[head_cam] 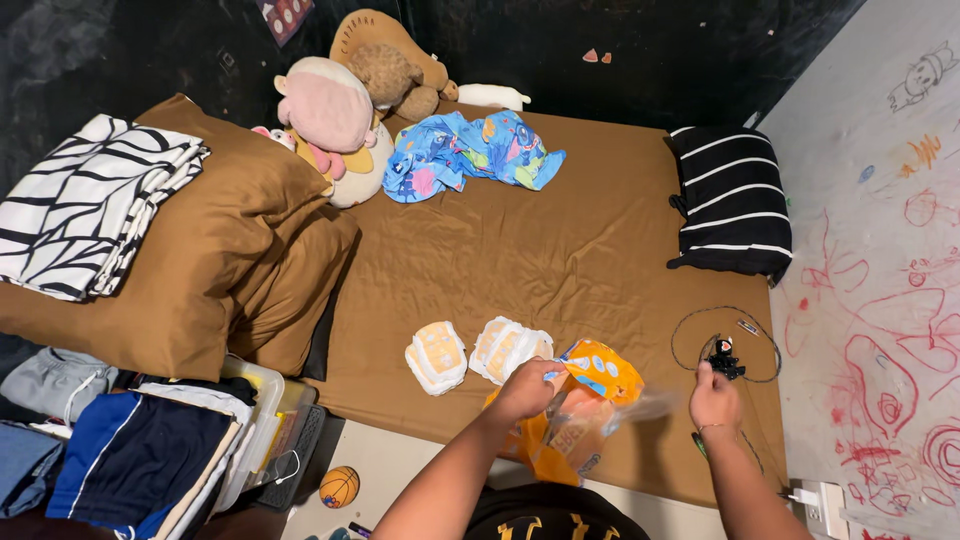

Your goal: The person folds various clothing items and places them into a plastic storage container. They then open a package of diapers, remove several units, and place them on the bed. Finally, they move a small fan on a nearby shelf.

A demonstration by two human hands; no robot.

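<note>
My left hand (527,389) grips the near rim of an orange plastic diaper bag (592,378) that lies on the brown bed sheet (540,250). My right hand (714,398) pinches the bag's clear, stretched-out opening edge (652,404) to the right. Two folded white-and-orange diapers lie on the sheet just left of the bag: one (437,356) farther left, one (508,348) touching the bag.
A black cable with a small black plug (726,358) lies by my right hand. A striped black cushion (732,200), blue patterned cloth (465,152), plush toys (345,110), brown pillows (220,250) and folded clothes (130,460) surround the bed. The scribbled wall (880,300) stands right.
</note>
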